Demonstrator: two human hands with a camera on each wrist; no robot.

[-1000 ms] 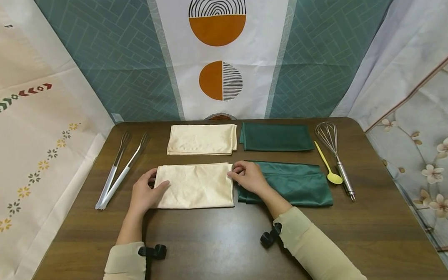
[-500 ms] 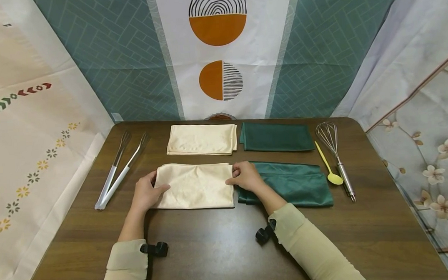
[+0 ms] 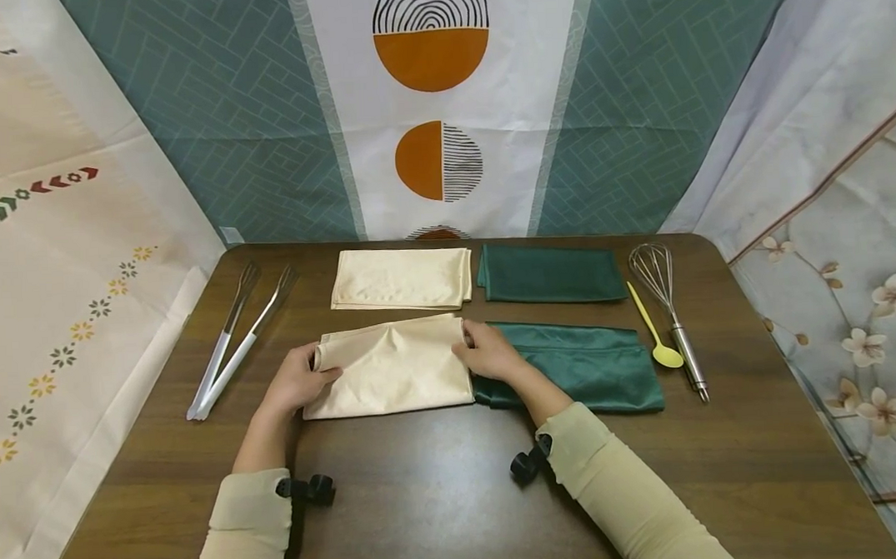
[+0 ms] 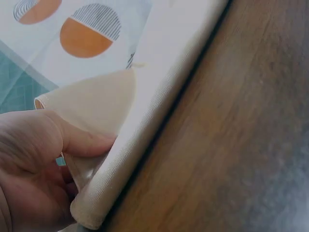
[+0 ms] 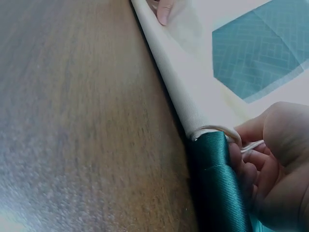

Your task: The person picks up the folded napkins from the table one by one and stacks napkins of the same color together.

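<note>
Near to far: beige sleeves, black wrist unit on each, over brown wood table. Left hand pinches left end of near cream cloth, thumb on top; right hand pinches its right end. Cloth is folded, spans between the hands, creased, rear side raised. Front fold is low; can't tell if it touches the table. Near green cloth, folded, lies right beside it, by the right hand. Tongs at far left, jaws spread, pointing back. Yellow spoon and whisk at right, near each other. Behind: far cream cloth, folded, and far green cloth side by side. Teal-and-white backdrop past the table.
</note>
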